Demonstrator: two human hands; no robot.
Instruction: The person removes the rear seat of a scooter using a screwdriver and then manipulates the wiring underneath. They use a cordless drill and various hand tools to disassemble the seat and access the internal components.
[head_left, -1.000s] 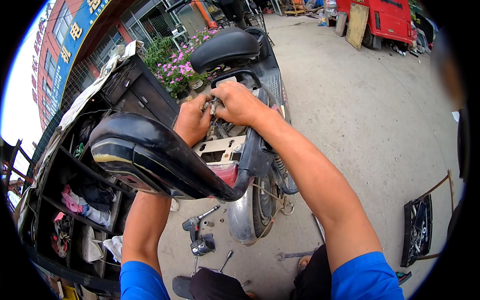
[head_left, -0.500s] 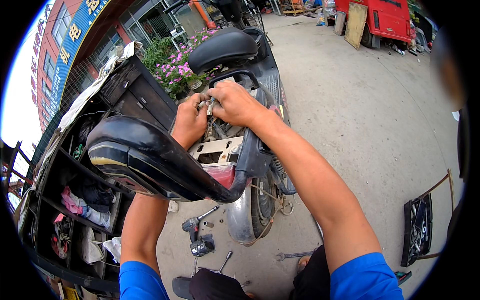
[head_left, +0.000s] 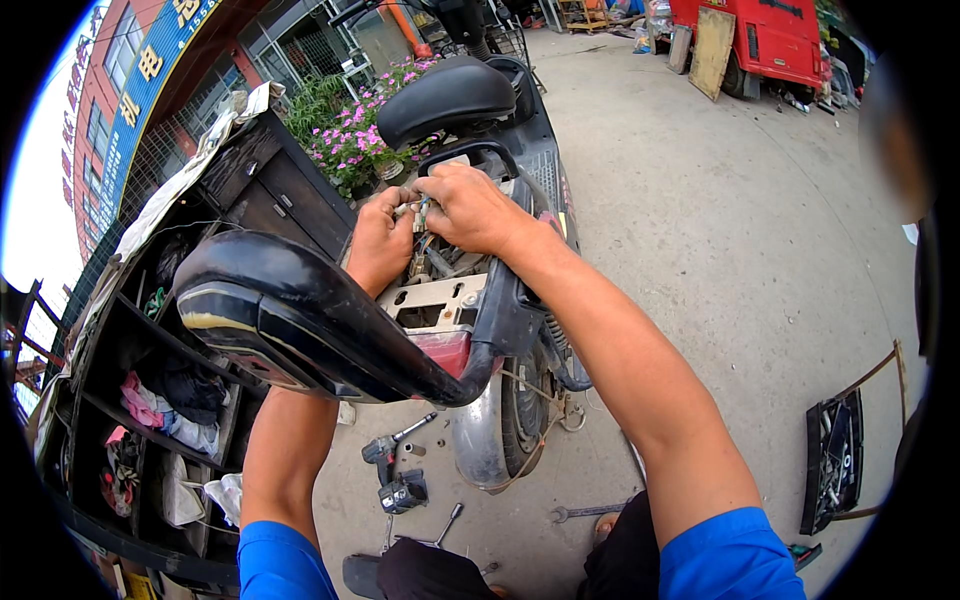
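Both my hands work over the exposed rear body of an electric scooter (head_left: 545, 170), fingertips close together. My left hand (head_left: 380, 245) is closed in a pinch on a small whitish wire connector (head_left: 402, 210). Beside it, my right hand (head_left: 470, 212) is closed on thin wires (head_left: 424, 212), its fingertips partly hidden. Below the hands more wiring shows, with a beige metal bracket (head_left: 432, 303) behind it. The scooter's padded black backrest (head_left: 290, 310) rises near my left forearm, and its black front seat (head_left: 448, 98) lies beyond my hands.
On the concrete lie a cordless impact wrench (head_left: 384, 455), a spanner (head_left: 592, 511) and a cross-shaped wrench (head_left: 450, 525). A black tool tray (head_left: 835, 460) stands at the right. Dark shelving (head_left: 150, 330) with cloths flanks the left; pink flowers (head_left: 352, 145) grow behind it.
My fingers have shifted very slightly around the connector and wires. Otherwise both hands and the scooter stay in place.
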